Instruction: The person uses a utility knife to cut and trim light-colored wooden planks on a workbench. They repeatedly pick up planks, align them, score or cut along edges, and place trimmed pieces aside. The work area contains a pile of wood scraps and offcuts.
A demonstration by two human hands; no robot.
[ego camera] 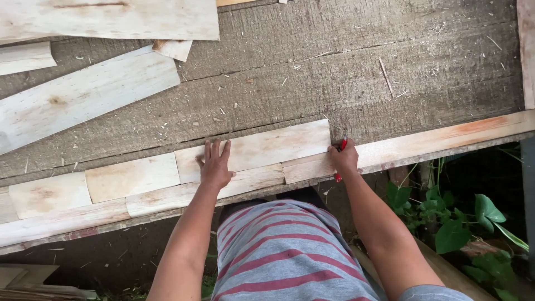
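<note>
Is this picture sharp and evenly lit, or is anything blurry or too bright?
Head view: soft, even daylight, no hard shadows; the pale wood strip under the left hand looks slightly washed out; the right hand with its red pen is sharp; straight edges bend slightly near the frame's borders.

Left hand (215,165): lying flat on the strip (253,150)
Right hand (344,158): sitting at the strip's right end
Bench (356,67): lying under the strip
Plants (468,223): sitting below right

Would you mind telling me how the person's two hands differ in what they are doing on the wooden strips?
The left hand lies flat and open, fingers spread, pressing a pale wooden strip; the right hand is curled shut around a red pen. The left hand rests mid-strip, while the right hand sits at the strip's right end. Both rest on the strips along the workbench edge.
</note>
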